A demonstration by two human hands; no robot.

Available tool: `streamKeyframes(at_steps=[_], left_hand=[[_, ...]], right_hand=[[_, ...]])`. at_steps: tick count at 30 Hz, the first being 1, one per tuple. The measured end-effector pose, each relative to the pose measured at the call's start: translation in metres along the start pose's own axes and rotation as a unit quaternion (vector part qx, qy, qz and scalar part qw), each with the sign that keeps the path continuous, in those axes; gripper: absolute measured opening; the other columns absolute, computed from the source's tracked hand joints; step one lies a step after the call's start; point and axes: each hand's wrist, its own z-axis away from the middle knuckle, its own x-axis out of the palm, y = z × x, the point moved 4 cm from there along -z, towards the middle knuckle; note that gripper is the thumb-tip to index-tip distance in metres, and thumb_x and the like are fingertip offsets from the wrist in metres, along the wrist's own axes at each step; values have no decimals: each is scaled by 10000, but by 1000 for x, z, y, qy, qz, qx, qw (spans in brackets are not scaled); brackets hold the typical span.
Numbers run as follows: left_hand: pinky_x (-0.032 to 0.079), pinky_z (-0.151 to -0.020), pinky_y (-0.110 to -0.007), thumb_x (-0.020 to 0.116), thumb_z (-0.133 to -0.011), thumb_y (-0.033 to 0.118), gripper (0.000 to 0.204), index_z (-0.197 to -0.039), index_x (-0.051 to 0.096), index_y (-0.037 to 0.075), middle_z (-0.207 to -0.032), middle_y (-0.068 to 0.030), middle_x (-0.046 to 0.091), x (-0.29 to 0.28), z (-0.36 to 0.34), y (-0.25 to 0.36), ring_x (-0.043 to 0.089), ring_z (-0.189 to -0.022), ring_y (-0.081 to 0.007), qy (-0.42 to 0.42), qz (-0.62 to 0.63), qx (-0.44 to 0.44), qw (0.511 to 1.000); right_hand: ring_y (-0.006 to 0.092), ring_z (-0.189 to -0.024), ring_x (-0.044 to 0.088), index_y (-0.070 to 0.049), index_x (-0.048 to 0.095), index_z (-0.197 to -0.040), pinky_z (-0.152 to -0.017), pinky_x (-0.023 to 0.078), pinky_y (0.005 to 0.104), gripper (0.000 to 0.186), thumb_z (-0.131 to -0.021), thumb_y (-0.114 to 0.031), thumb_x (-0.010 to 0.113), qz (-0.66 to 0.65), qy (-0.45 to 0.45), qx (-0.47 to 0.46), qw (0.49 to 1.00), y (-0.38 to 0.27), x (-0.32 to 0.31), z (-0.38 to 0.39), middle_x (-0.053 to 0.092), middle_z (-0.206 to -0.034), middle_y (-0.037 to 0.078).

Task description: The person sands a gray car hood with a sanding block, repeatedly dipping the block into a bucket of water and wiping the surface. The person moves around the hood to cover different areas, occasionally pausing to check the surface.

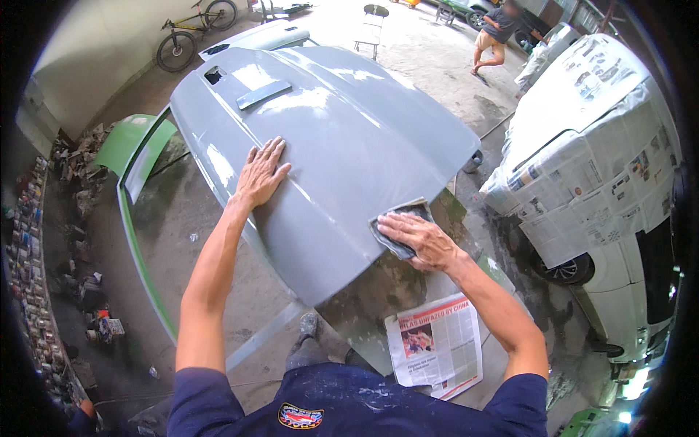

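Note:
A grey-primed car hood (342, 160) lies in front of me, its near edge close to my body. My left hand (260, 173) rests on its left part, palm down with the fingers stretched out and nothing held. At the right near edge, my right hand (421, 240) presses a dark folded sheet of sandpaper (397, 244) against the surface. Its fingers lie over the sheet, and part of the sheet sticks out past them. Farther up the hood lies a flat blue-grey strip (263, 95), apart from both hands.
A newspaper (435, 346) lies low on my right. A green panel frame (129, 211) stands at left, near shelves of small containers (28, 269). A paper-covered vehicle (582, 167) is at right. Behind are a bicycle (188, 33), a chair (371, 30) and another person (496, 36).

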Motion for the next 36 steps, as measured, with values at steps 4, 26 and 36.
streamKeyframes(at_steps=[4,26,36], left_hand=[[89,-1361,-458,335,-1078,644,827,-1693,257,97,-1753,-82,284,4,-1,-2,209,-1634,-230,11,8,1,1000],[139,-1345,-462,274,-1112,609,791,-1673,291,52,-1709,-179,352,14,2,-15,276,-1612,-293,95,51,-82,991],[112,-1355,-462,197,-1085,679,831,-1693,258,116,-1746,-92,296,15,-2,-11,212,-1633,-230,64,11,-102,993]], right_hand=[[261,-1513,471,-120,515,-1569,-1294,350,434,562,-1026,-206,634,-14,-36,4,999,12,-5,-37,519,-1621,89],[288,-1637,199,-74,242,-1692,-1348,145,450,658,-1153,-449,292,65,-15,75,995,87,46,-275,211,-1773,135],[273,-1643,174,-98,187,-1706,-1358,122,446,731,-1137,-549,270,63,-179,92,977,-7,-8,-23,166,-1783,116]])
